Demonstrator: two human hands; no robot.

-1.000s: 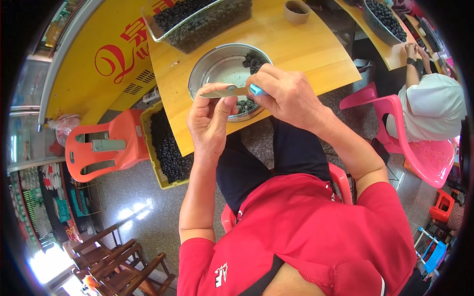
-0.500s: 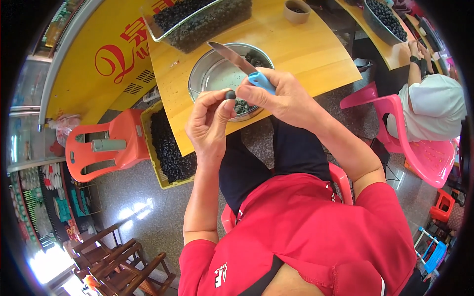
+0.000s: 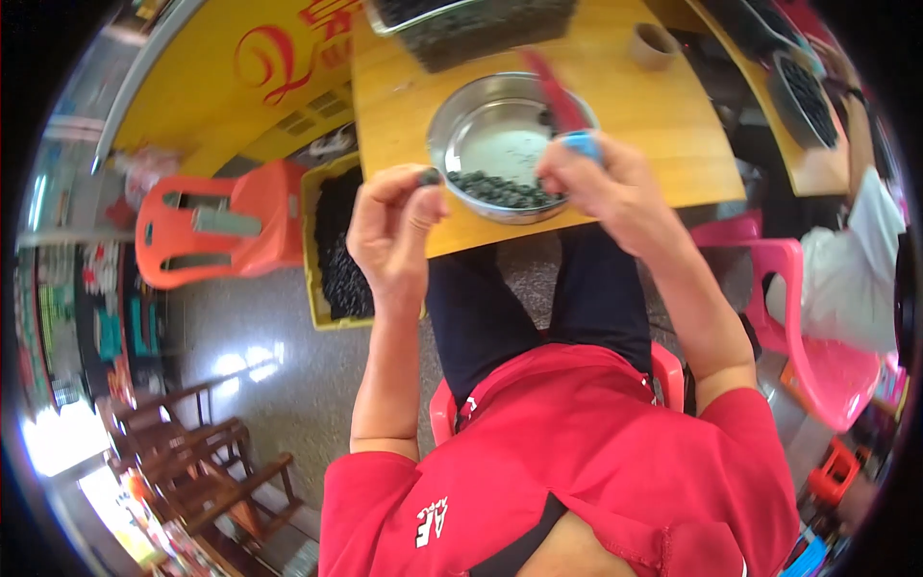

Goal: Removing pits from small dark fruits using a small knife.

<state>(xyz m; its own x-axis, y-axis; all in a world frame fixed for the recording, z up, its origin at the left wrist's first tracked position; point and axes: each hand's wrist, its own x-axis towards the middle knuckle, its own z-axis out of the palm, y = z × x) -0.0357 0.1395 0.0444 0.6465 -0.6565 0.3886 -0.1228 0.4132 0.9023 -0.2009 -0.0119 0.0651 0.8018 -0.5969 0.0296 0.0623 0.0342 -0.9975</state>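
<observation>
My left hand (image 3: 392, 236) pinches a small dark round piece (image 3: 429, 177) between thumb and fingertips, left of the metal bowl (image 3: 435, 137). I cannot tell its exact kind. My right hand (image 3: 606, 185) is closed round the blue handle of a knife (image 3: 558, 94), over the bowl's right side. The blade points up and away, reddish and blurred by motion. Inside the bowl, dark greenish-grey small pieces (image 3: 500, 189) are heaped along the near side, and the pale bottom shows behind them.
The bowl stands on a wooden table (image 3: 394, 125) with a clear tub (image 3: 481, 38) of dark pieces and a small brown cup (image 3: 654, 46). A yellow crate (image 3: 313, 250) and an orange chair (image 3: 231, 226) are at left. A person in a pale top (image 3: 838, 274) sits at right.
My hands have moved apart, the knife drawing away from the dark piece to the right. The view has shifted, so the table and bowl appear further right.
</observation>
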